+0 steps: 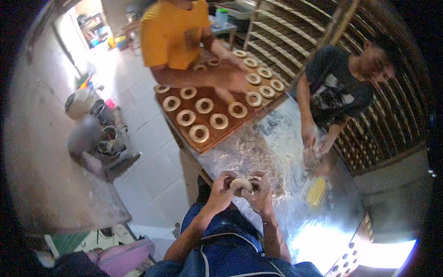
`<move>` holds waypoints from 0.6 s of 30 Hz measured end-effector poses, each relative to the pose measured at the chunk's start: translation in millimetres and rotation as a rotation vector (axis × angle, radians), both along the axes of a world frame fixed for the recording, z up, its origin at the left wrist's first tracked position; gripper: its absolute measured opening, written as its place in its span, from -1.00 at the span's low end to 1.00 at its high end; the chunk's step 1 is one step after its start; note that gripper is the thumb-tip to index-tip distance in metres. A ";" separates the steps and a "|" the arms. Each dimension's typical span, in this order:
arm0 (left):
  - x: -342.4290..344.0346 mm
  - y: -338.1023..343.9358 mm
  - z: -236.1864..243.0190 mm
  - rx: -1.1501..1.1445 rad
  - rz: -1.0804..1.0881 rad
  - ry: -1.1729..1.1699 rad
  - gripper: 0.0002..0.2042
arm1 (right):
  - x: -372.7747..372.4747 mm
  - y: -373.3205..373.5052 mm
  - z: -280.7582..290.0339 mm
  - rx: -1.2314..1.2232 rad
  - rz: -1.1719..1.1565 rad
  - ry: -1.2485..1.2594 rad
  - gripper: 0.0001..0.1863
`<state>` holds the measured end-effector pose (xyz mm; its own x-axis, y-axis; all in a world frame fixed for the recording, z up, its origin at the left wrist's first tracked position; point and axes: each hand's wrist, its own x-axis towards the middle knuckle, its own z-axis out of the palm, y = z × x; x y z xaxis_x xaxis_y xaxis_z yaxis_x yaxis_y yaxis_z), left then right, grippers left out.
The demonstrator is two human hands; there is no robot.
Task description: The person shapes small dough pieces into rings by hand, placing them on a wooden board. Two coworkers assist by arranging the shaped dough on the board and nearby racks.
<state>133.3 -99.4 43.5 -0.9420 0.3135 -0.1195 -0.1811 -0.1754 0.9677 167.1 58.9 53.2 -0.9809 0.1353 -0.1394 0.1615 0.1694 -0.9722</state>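
I hold a pale dough ring [241,183] above the near edge of the floured metal table [281,138], with my left hand [220,194] closed round its left side and my right hand [259,196] gripping the right. A brown board [214,141] with several dough rings lies beyond. On the table to the right is a flattened yellowish dough piece [316,191].
A co-worker in orange [164,34] reaches over the board. Another in dark grey [334,83] works at the table's right. Wooden racks [277,32] stand behind. At left are tiled floor [154,157], pots [109,138] and a blurred crouched figure [85,134].
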 end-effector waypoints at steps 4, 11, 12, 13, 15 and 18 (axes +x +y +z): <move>-6.1 8.5 -0.9 0.386 -0.159 -0.398 -0.60 | 10.0 19.3 9.7 -0.202 0.169 -0.110 -0.30; -7.1 15.9 -22.0 0.603 -0.262 -0.329 -0.67 | 0.8 26.3 -52.6 -0.584 -0.123 -0.245 -0.45; -11.4 18.8 -20.9 0.742 -0.254 -0.402 -0.71 | 0.0 19.1 -50.7 -0.465 -0.183 -0.246 -0.46; -14.7 21.9 -20.3 0.880 -0.245 -0.476 -0.76 | -0.7 14.9 -47.1 -0.610 -0.269 -0.229 -0.43; -15.0 31.9 -27.1 0.504 -0.154 -0.349 -0.77 | 0.3 13.1 -35.8 -0.743 -0.263 -0.186 -0.32; -13.3 44.6 -17.1 -0.076 -0.136 0.058 -0.79 | 0.5 24.1 -27.3 -0.366 -0.049 -0.299 -0.24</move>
<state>120.0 -54.9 26.4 -0.8975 0.4310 -0.0939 -0.1412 -0.0791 0.9868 167.7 83.0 25.9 -0.8844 0.0693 -0.4616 0.4425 -0.1906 -0.8763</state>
